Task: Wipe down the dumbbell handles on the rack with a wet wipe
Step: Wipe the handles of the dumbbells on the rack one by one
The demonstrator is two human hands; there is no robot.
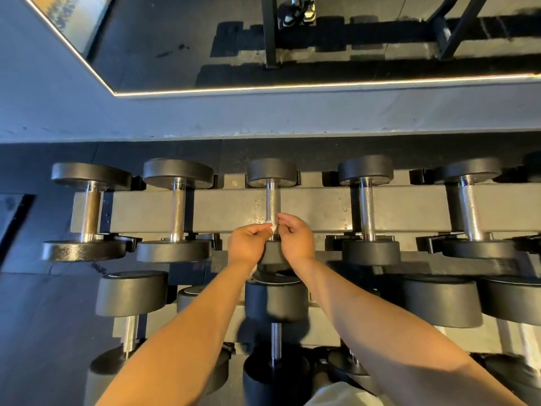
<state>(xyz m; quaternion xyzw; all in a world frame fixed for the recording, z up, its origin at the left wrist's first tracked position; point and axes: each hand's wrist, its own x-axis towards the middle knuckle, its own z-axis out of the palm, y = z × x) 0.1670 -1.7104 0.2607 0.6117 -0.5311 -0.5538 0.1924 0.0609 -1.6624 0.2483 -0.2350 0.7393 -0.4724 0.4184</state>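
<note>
While my left hand [248, 244], right hand [296, 239] pinch wet wipe [273, 227] at middle handle [272, 200]: wiping step; next, rub toward far end.

Handles are bright chrome metal, glossy. The centre handle [272, 200] and those to its right have a knurled, rough mid-section with smooth polished collars. The far-left handle [89, 212] looks smooth and mirror-polished. The dumbbell heads [175, 171] are matt black and rubber-looking, with a faint sheen at the edges. The rack beam [228, 209] is matt dark painted metal, chipped and scuffed near centre. The wet wipe [273, 228] is white, thin and soft; cloth or paper, can't tell. The wall [263, 115] is matt grey and scuffed. The mirror [175, 39] at upper frame is glossy.
</note>
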